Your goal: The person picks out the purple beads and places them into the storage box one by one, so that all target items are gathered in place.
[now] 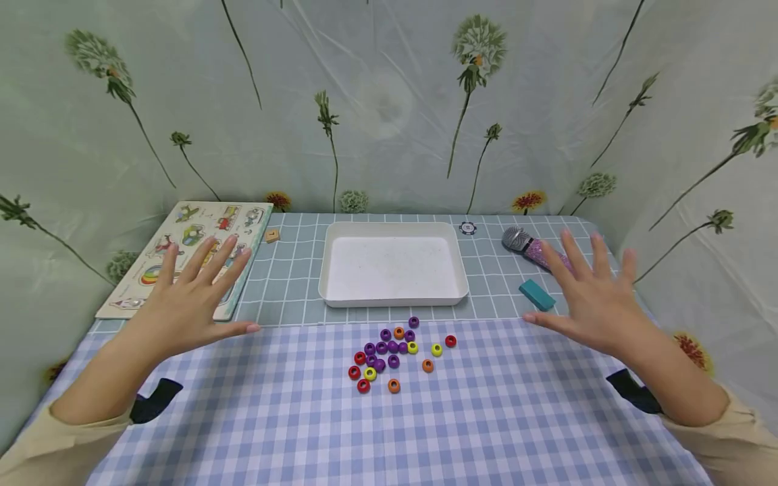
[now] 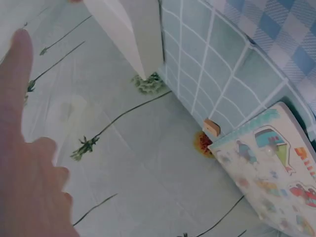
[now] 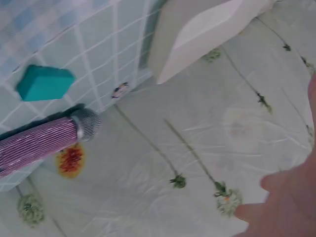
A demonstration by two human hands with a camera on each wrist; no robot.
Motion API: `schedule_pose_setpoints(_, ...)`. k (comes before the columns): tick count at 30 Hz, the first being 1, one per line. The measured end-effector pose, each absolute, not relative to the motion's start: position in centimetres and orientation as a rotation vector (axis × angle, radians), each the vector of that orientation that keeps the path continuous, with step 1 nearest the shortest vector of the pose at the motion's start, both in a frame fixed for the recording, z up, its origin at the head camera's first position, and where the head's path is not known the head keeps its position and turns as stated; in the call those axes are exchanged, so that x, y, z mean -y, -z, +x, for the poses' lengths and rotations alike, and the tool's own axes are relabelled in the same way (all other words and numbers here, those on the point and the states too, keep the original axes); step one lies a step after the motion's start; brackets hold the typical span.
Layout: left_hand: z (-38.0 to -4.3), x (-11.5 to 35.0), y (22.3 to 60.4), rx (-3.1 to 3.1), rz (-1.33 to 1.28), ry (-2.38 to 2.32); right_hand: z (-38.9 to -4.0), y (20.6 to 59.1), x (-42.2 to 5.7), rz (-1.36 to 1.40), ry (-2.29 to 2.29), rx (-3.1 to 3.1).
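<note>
Beads (image 1: 393, 346) lay loose near the far edge of the cloth (image 1: 279, 405), work seemingly unstarted, left hand (image 1: 190, 304) and right hand (image 1: 598, 300) spread wide.

No legible txt; marks on wooden blk (image 1: 271, 235), chip (image 1: 467, 229) & pic board (image 1: 175, 228) too small.

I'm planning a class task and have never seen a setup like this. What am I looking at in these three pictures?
There is no machine here, only a person's two bare hands. The widest picture comes from a camera worn on the head; the other two come from cameras on the wrists. The left hand is spread near a picture board, the right hand near a microphone and a teal block. Between them sits a white tray, with loose beads on the checked cloth before it. Farther back are a small wooden block and a round chip. Neither hand holds anything.
</note>
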State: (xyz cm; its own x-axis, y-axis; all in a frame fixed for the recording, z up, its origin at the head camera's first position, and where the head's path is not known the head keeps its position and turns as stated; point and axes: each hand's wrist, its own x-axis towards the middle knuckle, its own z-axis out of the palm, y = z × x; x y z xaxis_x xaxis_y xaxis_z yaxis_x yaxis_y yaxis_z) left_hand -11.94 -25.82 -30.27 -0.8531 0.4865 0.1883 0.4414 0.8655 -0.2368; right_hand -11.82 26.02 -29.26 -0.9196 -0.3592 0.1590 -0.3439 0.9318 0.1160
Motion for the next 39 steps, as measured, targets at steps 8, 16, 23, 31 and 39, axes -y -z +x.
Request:
schedule_pose_setpoints(8,-13.5,24.1,30.7,2.637,-0.867,-0.126,-12.1,29.1,-22.1,0.823,-0.332,2.678)
schedule_pose_setpoints(16,-16.0,20.3,33.9,2.525,-0.888,0.206,-13.2,33.0,-17.0,0.997,-1.093,2.611)
schedule_pose_setpoints(23,-17.7,18.0,37.7,2.727,-0.727,0.592,-13.2,35.7,-13.8,0.982,-1.575,2.583)
schedule_pose_setpoints(31,-18.7,17.4,39.9,2.968,-0.545,0.909,-14.4,39.6,-13.3,0.929,-1.640,2.773)
schedule_pose_setpoints(39,-19.3,17.2,40.4,3.014,-0.493,1.036,-15.4,41.4,-13.3,1.002,-1.374,2.837)
